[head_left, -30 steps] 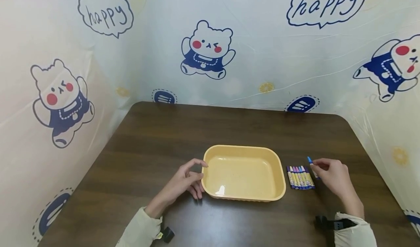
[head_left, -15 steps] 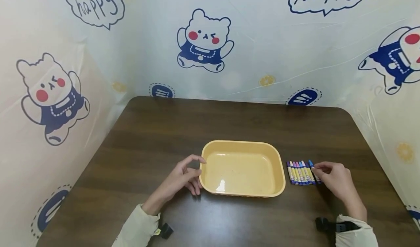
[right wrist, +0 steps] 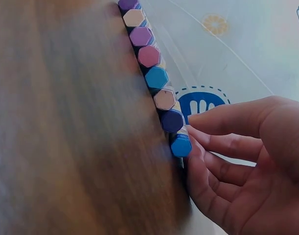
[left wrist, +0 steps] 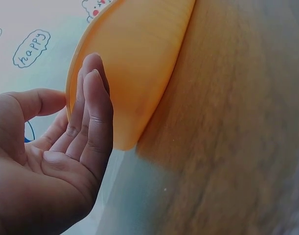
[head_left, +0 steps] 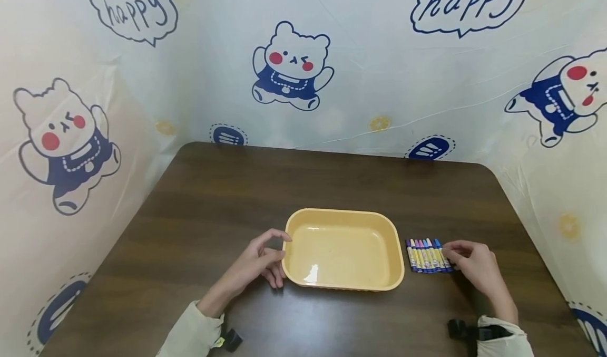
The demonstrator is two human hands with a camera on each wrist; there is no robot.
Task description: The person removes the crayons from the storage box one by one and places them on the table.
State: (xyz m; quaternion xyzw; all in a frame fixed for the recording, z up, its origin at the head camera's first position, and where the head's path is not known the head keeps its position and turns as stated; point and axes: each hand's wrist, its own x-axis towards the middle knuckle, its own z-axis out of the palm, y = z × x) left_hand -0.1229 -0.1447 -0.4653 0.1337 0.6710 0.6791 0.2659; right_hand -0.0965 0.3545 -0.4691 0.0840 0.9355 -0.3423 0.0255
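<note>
A yellow plastic basin [head_left: 343, 251] stands on the table. My left hand [head_left: 256, 259] is at its left end, index fingertip and thumb touching the rim, the other fingers loosely bent beside the outer wall [left wrist: 139, 63]. To the right of the basin, several paper-wrapped crayons [head_left: 424, 256] lie side by side in a row, purple, cream, pink and blue ends showing. My right hand [head_left: 474, 262] pinches the blue crayon [right wrist: 181, 146] at the row's right end, against a dark blue crayon [right wrist: 172, 121]. Its lower part is hidden by the fingers in the head view.
The dark brown wooden table [head_left: 265, 183] has rounded far corners. A pale printed curtain [head_left: 355, 56] with bears and "happy" bubbles surrounds its back and sides. Dark straps with small devices [head_left: 457, 329] sit at the wrists.
My right hand has lowered the blue crayon from a tilt beside the row and laid it against the row's right end. The left hand stays at the basin rim.
</note>
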